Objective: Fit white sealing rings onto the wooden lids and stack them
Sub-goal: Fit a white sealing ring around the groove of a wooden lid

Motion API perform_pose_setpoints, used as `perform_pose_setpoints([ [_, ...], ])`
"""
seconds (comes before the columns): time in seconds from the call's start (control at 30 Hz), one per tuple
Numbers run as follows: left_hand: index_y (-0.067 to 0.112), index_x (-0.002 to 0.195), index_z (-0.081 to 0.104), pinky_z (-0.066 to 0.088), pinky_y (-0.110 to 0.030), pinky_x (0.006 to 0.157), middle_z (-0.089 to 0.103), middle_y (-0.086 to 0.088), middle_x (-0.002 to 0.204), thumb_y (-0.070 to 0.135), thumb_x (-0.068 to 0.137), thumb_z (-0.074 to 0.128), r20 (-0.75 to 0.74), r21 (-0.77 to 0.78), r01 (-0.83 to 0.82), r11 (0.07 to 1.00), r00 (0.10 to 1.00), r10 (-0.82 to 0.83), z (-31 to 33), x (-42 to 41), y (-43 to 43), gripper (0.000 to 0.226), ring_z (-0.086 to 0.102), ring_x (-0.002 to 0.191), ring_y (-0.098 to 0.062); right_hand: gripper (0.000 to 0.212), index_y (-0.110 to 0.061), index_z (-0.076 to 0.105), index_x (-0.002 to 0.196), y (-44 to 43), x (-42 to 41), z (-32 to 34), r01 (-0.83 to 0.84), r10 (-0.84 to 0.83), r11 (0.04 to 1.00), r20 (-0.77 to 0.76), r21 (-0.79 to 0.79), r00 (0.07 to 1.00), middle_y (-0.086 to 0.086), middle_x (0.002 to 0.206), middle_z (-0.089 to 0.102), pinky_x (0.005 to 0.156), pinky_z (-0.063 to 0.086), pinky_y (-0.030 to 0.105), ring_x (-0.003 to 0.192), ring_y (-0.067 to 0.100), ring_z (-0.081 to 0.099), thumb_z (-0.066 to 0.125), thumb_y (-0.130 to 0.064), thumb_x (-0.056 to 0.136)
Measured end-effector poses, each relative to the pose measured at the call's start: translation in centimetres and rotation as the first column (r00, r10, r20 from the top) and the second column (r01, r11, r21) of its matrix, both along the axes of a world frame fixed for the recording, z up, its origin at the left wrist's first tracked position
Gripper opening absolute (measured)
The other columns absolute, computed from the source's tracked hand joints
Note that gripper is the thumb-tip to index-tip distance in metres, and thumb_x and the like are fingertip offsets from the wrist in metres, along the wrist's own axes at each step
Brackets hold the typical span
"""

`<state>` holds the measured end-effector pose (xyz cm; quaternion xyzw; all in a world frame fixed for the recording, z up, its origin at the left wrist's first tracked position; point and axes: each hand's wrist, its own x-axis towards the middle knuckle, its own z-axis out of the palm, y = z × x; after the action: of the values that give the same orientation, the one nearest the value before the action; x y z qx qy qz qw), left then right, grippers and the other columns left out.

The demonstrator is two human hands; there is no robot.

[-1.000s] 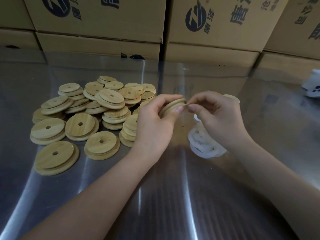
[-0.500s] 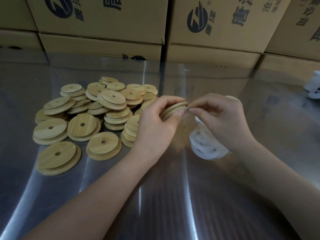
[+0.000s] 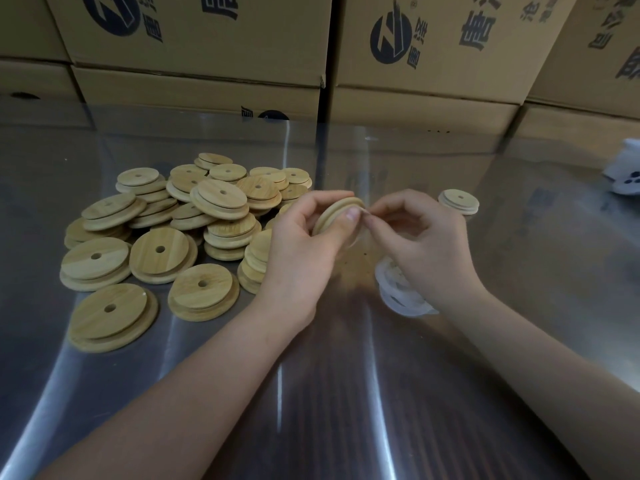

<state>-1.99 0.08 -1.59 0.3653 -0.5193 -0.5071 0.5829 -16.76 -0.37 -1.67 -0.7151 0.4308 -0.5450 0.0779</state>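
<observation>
The surface (image 3: 346,393) is shiny metal, streaked with bright glare and mirroring the cardboard boxes (image 3: 194,46) that stand along its far edge. A loose heap of wooden lids (image 3: 180,233), each with a small centre hole, lies on its left half, some flat and some overlapping. A small stack of lids (image 3: 459,201) sits apart toward the right. A pile of white sealing rings (image 3: 398,289) lies near the middle. A white object (image 3: 625,171) rests at the right edge.
</observation>
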Motion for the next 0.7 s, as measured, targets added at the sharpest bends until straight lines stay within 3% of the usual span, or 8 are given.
perform_pose_setpoints([
  [0.1, 0.022, 0.099, 0.069, 0.058, -0.042, 0.088, 0.071, 0.003, 0.099, 0.009, 0.091, 0.064, 0.011, -0.013, -0.019, 1.000, 1.000, 0.019, 0.0, 0.1, -0.2, 0.016, 0.068, 0.099, -0.014, 0.012, -0.018, 0.069, 0.085, 0.0, 0.1, 0.1, -0.005, 0.005, 1.000, 0.009, 0.023, 1.000, -0.014, 0.080, 0.067, 0.074, 0.050, 0.017, 0.077, 0.004, 0.066, 0.071, -0.006, 0.084],
  [0.23, 0.027, 0.096, 0.069, 0.056, -0.047, 0.091, 0.071, 0.006, 0.099, 0.009, 0.091, 0.064, 0.042, -0.071, -0.067, 0.995, 0.997, 0.070, 0.1, 0.1, -0.2, 0.019, 0.067, 0.100, -0.014, 0.015, -0.020, 0.069, 0.083, -0.1, -0.3, 0.8, -0.005, 0.005, 0.997, -0.011, 0.076, 1.000, -0.011, 0.080, 0.069, 0.076, 0.054, 0.024, 0.078, 0.008, 0.068, 0.072, -0.005, 0.084],
  [0.43, 0.027, 0.093, 0.071, 0.055, -0.047, 0.092, 0.072, 0.010, 0.091, 0.007, 0.090, 0.065, 0.086, -0.118, -0.059, 0.991, 0.994, 0.069, 0.4, 0.2, -0.2, 0.021, 0.067, 0.096, -0.012, 0.017, -0.019, 0.069, 0.077, -0.2, -1.3, 1.9, -0.100, 0.083, 0.952, 0.072, 0.288, 0.994, -0.001, 0.077, 0.074, 0.075, 0.055, 0.023, 0.078, 0.011, 0.072, 0.072, -0.004, 0.084],
  [0.7, 0.018, 0.095, 0.070, 0.054, -0.046, 0.093, 0.071, -0.003, 0.097, 0.000, 0.090, 0.062, 0.093, -0.162, 0.006, 0.987, 0.996, 0.009, 0.4, 0.4, 0.0, 0.021, 0.066, 0.098, -0.020, 0.024, -0.027, 0.065, 0.079, -0.3, -1.7, 2.0, -0.116, 0.135, 0.962, -0.060, 0.246, 0.989, -0.004, 0.078, 0.071, 0.075, 0.054, 0.025, 0.077, 0.012, 0.071, 0.070, -0.004, 0.085],
])
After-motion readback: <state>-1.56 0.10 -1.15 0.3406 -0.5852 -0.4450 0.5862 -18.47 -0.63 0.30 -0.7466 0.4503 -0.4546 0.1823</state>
